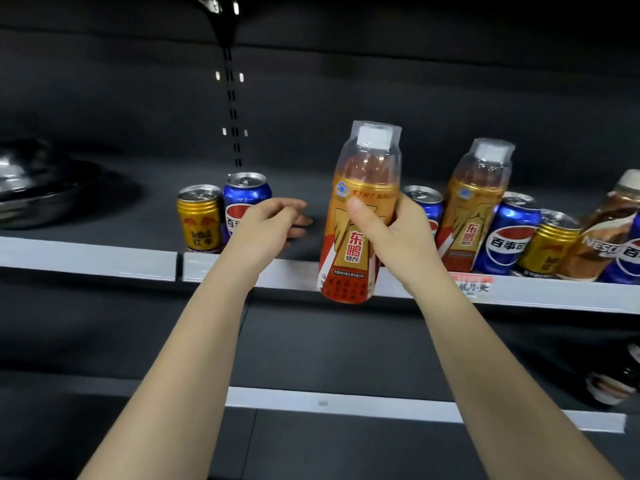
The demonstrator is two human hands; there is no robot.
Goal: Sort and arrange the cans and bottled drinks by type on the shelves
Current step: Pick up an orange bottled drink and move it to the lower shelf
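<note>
Holding: right hand has the orange energy-drink bottle wrapped round the middle, thumb flat across the front label, fingers curled behind. It's upright and off the shelf, its base hanging in front of the shelf edge.
Other hand: left hand is over the bare stretch of shelf just right of the blue cola can, fingers loosely bent, gripping nothing as far as I can see.
Weight guess: bottle looks full, so I'd say it has some heft, but fine for one hand.
Feel guess: thin plastic, probably gives a bit if squeezed. The glossy label sleeve looks slick, and the clear dome cap on top seems like a loose cover, so I wouldn't lift by that. Mid-body, where it's held now, looks like the sane spot.
Cans: gold can and the blue ones should be stiff and light, but they dent. Grab round the sides.
Where it belongs, probably: next to the second orange bottle, which stands further right in a mixed bunch with another blue can, another gold can and a brown coffee bottle.
Hard to see: one more blue can sits mostly hidden behind the right hand. The coffee bottle and a blue can at the right edge are cut off. A shiny dark thing far left on the shelf is too blurry to name, and so is something on the lower shelf at right.
</note>
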